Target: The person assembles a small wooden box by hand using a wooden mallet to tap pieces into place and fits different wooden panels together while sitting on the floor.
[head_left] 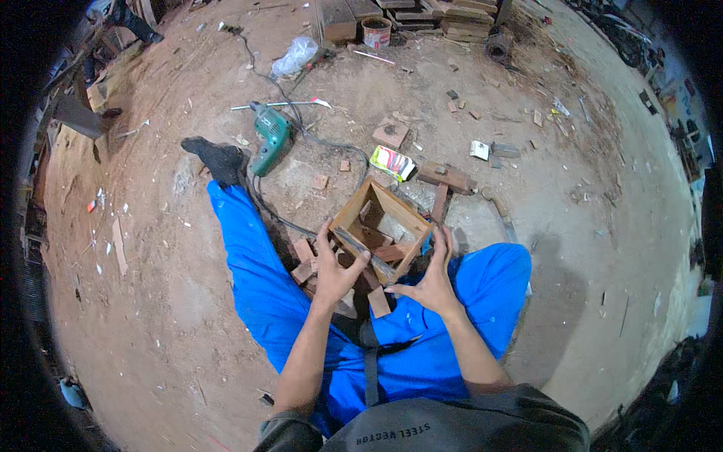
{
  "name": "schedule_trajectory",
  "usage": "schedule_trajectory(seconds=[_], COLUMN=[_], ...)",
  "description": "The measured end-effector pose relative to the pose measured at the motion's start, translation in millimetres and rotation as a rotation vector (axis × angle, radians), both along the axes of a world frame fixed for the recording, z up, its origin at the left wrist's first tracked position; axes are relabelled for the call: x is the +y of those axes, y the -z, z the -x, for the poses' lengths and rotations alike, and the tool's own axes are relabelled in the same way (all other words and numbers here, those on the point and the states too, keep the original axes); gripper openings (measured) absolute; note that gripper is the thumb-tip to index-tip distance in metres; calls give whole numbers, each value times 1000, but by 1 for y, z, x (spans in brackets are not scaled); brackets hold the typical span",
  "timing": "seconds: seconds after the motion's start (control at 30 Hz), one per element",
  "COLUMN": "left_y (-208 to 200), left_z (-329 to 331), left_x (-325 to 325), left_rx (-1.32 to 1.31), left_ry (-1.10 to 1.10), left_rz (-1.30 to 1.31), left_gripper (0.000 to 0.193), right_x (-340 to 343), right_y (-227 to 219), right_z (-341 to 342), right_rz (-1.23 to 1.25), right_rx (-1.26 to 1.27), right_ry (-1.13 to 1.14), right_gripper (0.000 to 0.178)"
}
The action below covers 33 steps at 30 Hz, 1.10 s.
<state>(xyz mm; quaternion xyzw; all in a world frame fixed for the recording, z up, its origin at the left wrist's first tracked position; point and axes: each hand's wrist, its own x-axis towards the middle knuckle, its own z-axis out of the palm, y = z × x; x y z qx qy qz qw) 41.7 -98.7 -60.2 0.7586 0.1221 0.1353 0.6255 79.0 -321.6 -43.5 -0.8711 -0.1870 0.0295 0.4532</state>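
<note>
A square, open wooden box frame (403, 207) is held tilted above the ground between my legs. My left hand (337, 273) grips its near left corner, fingers outside and thumb along the near edge. My right hand (434, 280) clasps the right corner, with the fingers up the outer side and the thumb under the near edge. A dark, rough wood strip (363, 253) lies along the near side by my left thumb. Through the frame show loose pieces of wood and ground. Wood offcuts (303, 260) lie beside and below my left hand.
A green power drill (273, 137) with a trailing cord lies beyond my left foot. Ahead right are a wooden mallet (446, 179), a bladed tool (497, 205) and a bright packet (392, 163). A plastic bag (295, 56), bucket (376, 32) and stacked boards (467, 19) stand farther off.
</note>
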Motion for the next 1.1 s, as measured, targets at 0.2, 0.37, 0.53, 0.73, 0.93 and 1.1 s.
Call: schedule_trajectory(seconds=[0.2,0.37,0.53,0.73,0.93,1.1], left_y=[15,11,19,8,6,-6], left_z=[-4,-6,2,4,14,13], left_x=[10,15,15,24,48,49], left_rx=[32,49,-109,-67,28,-1], left_ry=[40,112,222,323,363,350], left_rz=[-52,-1,-131,-455,-132,42], left_gripper=[93,100,156,175,169,159], right_x=[3,4,8,2,2,-4], right_y=[15,17,19,23,23,25], right_z=[-9,-5,-2,3,0,-6], right_rz=[-166,-121,-106,-301,-643,-724], right_rx=[140,104,63,-18,104,309], right_ry=[-67,-12,14,86,138,248], right_gripper=[169,166,156,118,78,36])
